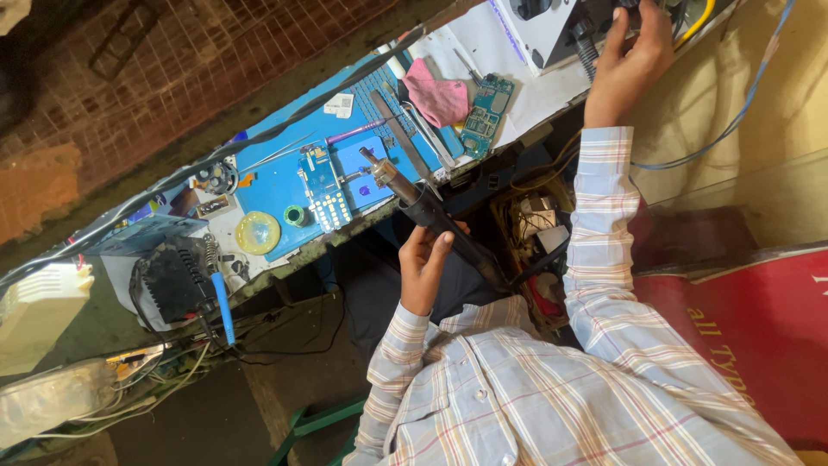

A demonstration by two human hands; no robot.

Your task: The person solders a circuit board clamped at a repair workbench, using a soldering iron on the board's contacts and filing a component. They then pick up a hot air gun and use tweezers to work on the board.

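Two hands are busy: the left hand (424, 259) grips a black hot-air gun (431, 216) whose nozzle hangs over the blue mat (276, 185) on the surface (552, 86), while the right hand (634, 56) closes its fingers on a white station's knob (623, 7).

Hot-air tool held over a blue repair mat on a cluttered desk

The left hand (424, 263) grips the black handle of a hot-air tool (423, 207), its metal nozzle just above the blue mat (285, 194), beside a phone circuit board (326, 185) lying there. The right hand (630, 60) reaches up to the white-cased station (539, 26) at the desk's (552, 86) far end. A pink cloth (435, 95) lies near a second green circuit board (486, 116); tweezers (274, 157) rest by the mat's edge.
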